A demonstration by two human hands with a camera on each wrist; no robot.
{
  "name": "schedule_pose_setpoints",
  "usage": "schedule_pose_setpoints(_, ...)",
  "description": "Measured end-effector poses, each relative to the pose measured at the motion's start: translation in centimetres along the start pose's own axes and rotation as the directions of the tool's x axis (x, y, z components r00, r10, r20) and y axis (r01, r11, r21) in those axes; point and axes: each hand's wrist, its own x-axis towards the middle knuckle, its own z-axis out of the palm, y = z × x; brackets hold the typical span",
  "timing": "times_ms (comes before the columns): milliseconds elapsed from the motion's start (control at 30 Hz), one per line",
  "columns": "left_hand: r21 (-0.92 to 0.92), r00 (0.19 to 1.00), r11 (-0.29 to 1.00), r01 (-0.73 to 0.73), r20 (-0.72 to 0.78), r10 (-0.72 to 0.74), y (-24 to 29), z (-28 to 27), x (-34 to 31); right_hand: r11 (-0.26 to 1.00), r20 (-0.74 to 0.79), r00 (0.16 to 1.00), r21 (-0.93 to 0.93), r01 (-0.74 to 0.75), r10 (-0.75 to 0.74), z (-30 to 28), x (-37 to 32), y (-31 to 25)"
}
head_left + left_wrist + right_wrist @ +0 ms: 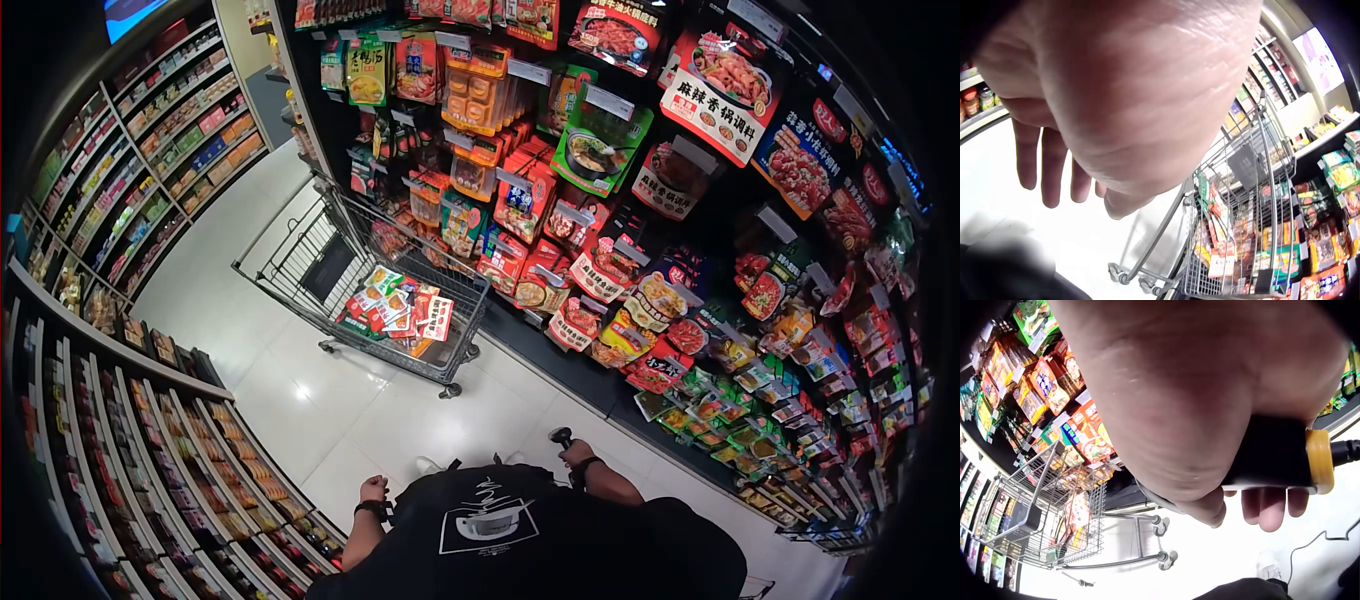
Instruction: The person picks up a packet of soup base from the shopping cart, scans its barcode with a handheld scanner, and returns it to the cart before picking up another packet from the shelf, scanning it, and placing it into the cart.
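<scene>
In my right hand (577,455) is a black handheld barcode scanner (561,437). The right wrist view shows fingers around its dark handle (1272,453), with a yellow end (1319,461) and a cord leaving it. My left hand (374,489) hangs at my side with nothing in it; its fingers (1054,165) point loosely down in the left wrist view. A grey wire shopping cart (420,262) stands ahead of me, apart from both hands. Several seasoning packets (392,305) lie heaped inside it, one with a white and red label (436,318).
Hanging seasoning pouches (600,145) fill the rack on the right, close beside the cart. Shelves of packaged goods (190,470) line the left, and more shelves (150,150) stand at the back. Pale floor tiles (290,420) run between. A thin cable (1300,544) trails across the floor.
</scene>
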Motion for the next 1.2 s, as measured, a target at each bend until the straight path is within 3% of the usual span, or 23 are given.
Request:
schedule_pose_setpoints(100,-0.104,0.995,0.994,-0.017,-0.102,0.007,-0.5,-3.0,-0.3,0.998,0.097,0.995,0.07,-0.006,0.0,2.2,0.0,-3.8)
schedule_pose_setpoints(133,-0.123,0.996,0.992,0.004,-0.089,-0.015,-1.4,-4.1,0.4,0.99,0.137,0.99,0.14,0.001,-0.021,3.0,0.1,-5.0)
schedule_pose_setpoints(233,-0.205,0.994,0.977,0.051,-0.081,-0.069,-4.8,-7.1,2.0,0.994,0.186,0.982,0.107,-0.002,-0.018,3.5,-1.2,-10.1)
schedule_pose_setpoints(300,-0.272,0.984,0.959,0.075,-0.137,-0.115,-5.8,-8.4,0.6,0.993,0.142,0.99,0.115,0.001,-0.017,4.7,0.5,-11.2)
schedule_pose_setpoints(367,-0.215,0.983,0.976,-0.033,-0.184,-0.007,-7.8,-10.1,0.0,0.993,0.107,0.994,0.119,-0.003,-0.01,5.1,1.1,-11.8)
schedule_pose_setpoints(467,-0.192,0.984,0.977,0.094,-0.128,-0.12,-10.8,-12.4,1.7,0.969,0.112,0.993,0.243,-0.055,0.028,4.9,-0.4,-15.2)
schedule_pose_setpoints(500,-0.291,0.973,0.949,0.117,-0.158,-0.168,-11.3,-12.5,1.7,0.968,0.104,0.994,0.244,-0.055,0.03,5.0,-0.5,-15.8)
schedule_pose_setpoints(567,-0.326,0.979,0.944,0.05,-0.171,-0.111,-14.1,-13.6,3.0,0.958,0.139,0.988,0.268,-0.106,0.07,4.8,-0.6,-16.9)
schedule_pose_setpoints(667,-0.415,0.953,0.896,0.158,-0.173,-0.249,-13.6,-13.6,2.4,0.963,0.122,0.987,0.234,-0.132,0.106,4.6,0.4,-17.5)
schedule_pose_setpoints(800,-0.361,0.94,0.915,0.182,-0.209,-0.269,-12.1,-12.6,2.3,0.964,0.02,0.985,0.199,-0.175,0.174,4.3,3.3,-18.6)
schedule_pose_setpoints(833,-0.368,0.958,0.919,0.139,-0.185,-0.219,-12.4,-12.5,3.2,0.97,-0.018,0.985,0.181,-0.164,0.17,4.4,4.2,-19.1)
schedule_pose_setpoints(900,-0.601,0.99,0.787,0.14,0.109,-0.093,-12.8,-13.8,4.7,0.966,-0.063,0.982,0.201,-0.163,0.178,4.3,5.9,-20.7)
schedule_pose_setpoints(1100,-0.303,0.986,0.939,0.162,0.083,-0.143,-2.9,-16.6,6.4,0.919,-0.157,0.974,0.385,-0.091,0.163,5.3,12.5,-25.1)
schedule_pose_setpoints(1200,-0.184,0.986,0.971,0.156,0.085,-0.142,2.2,-19.6,8.8,0.948,-0.284,0.943,0.309,-0.08,0.172,5.9,12.8,-27.9)
